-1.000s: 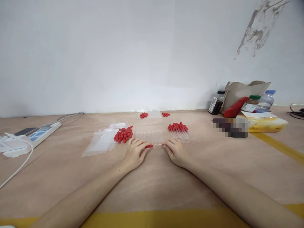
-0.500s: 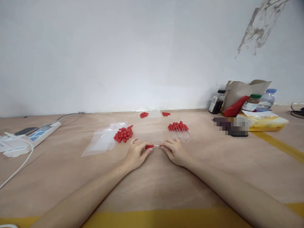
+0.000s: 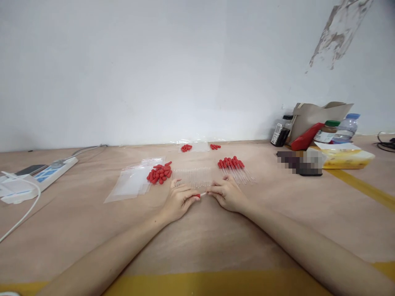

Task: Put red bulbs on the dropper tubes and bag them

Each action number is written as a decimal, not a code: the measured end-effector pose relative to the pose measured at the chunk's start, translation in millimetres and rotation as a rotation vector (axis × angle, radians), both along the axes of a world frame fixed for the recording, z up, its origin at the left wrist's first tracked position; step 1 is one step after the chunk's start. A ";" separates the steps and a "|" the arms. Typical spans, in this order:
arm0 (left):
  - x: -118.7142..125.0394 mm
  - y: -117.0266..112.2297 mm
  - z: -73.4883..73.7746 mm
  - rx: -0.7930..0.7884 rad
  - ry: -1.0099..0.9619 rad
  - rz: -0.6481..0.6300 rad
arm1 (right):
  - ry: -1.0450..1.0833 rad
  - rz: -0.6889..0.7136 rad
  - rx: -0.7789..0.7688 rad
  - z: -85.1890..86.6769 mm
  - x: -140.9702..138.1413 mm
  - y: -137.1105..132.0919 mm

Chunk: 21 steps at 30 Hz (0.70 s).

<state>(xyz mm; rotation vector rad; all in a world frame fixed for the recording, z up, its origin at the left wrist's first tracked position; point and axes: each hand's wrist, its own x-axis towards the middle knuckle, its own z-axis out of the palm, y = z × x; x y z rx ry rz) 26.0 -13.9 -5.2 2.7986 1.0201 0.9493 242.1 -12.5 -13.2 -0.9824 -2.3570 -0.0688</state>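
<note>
Between the fingers of my left hand (image 3: 182,201) is a red rubber dropper bulb (image 3: 196,196), mostly covered by the thumb and fingers. My right hand (image 3: 226,195) pinches a thin clear glass dropper tube (image 3: 203,193), whose end meets the bulb's mouth; how deep it sits inside cannot be seen. Just beyond my hands lies a row of bare glass tubes (image 3: 191,176). A pile of loose red bulbs (image 3: 159,174) is left of the row. On the right, several droppers with red bulbs fitted (image 3: 231,163) lie side by side.
Clear plastic bags (image 3: 129,185) lie left of the bulb pile. Small groups of red bulbs (image 3: 186,148) rest by the wall. A power strip (image 3: 46,181) with cables is at far left. Bottles (image 3: 281,131), a bag (image 3: 311,117) and a yellow tissue pack (image 3: 348,158) stand at right.
The bulb and the tube have come together at a slight tilt, a little nearer to me. My left thumb has closed over the bulb, and my right fingers have tightened on the tube.
</note>
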 end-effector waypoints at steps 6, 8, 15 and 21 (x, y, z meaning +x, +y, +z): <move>-1.3 2.4 -0.5 0.055 0.009 0.029 | -0.070 -0.086 0.114 1.2 -6.7 -8.8; -0.8 2.6 0.8 0.058 0.030 0.024 | -0.069 -0.075 0.136 1.8 -8.2 -11.1; 1.0 3.1 1.7 0.019 0.069 0.004 | -0.030 -0.056 0.093 -0.8 -12.4 -12.0; 1.0 3.8 0.3 0.023 0.077 0.006 | -0.026 -0.060 0.072 -4.1 -16.2 -11.1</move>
